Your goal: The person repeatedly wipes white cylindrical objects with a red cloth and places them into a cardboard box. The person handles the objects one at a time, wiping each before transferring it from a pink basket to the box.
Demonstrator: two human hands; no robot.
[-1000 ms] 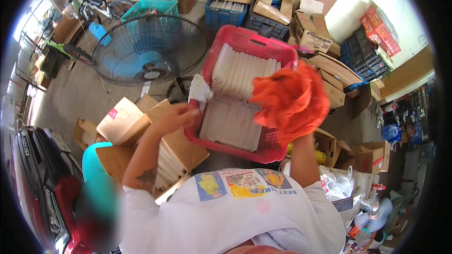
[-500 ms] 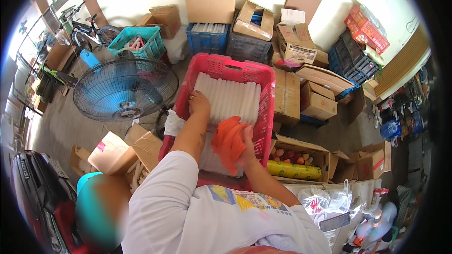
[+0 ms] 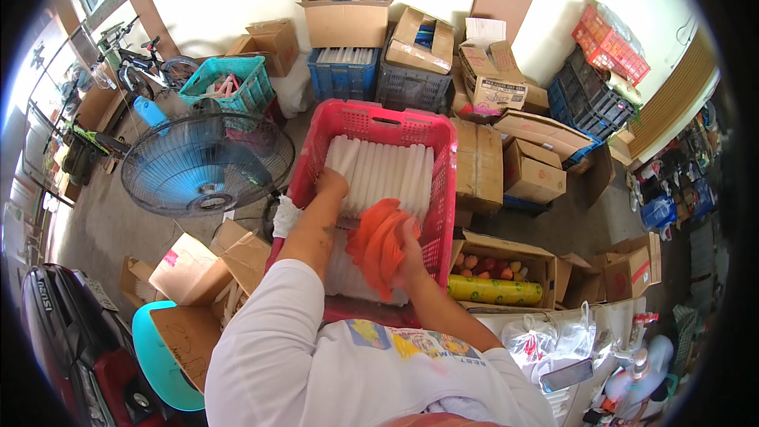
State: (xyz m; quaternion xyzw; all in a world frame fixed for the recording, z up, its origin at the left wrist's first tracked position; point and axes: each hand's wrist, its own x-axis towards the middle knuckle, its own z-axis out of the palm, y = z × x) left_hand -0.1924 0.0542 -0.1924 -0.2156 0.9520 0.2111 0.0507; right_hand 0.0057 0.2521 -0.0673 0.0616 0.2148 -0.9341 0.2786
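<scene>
1. Since a second ago, the left hand (image 3: 332, 183) has moved from the left rim of the red plastic crate (image 3: 427, 128) to inside it, and the orange cloth (image 3: 375, 243) has come from the right edge toward the middle.
2. White candles (image 3: 387, 174) lie side by side in the crate's far half, the leftmost ones slanting; more lie toward the near edge, partly under the cloth.
3. The right hand (image 3: 409, 257) grips the bunched cloth, fingers closed around it.
4. The left hand is at the candles' left end; its fingers are mostly hidden, so I cannot tell whether they grip.
5. A white rag (image 3: 285, 217) wraps the crate's left rim, near a pedestal fan (image 3: 207, 166).
6. Near the right edge, a carton (image 3: 544, 267) holds a yellow roll (image 3: 494, 291).
7. Beyond the far edge stands a blue crate (image 3: 344, 79).
</scene>
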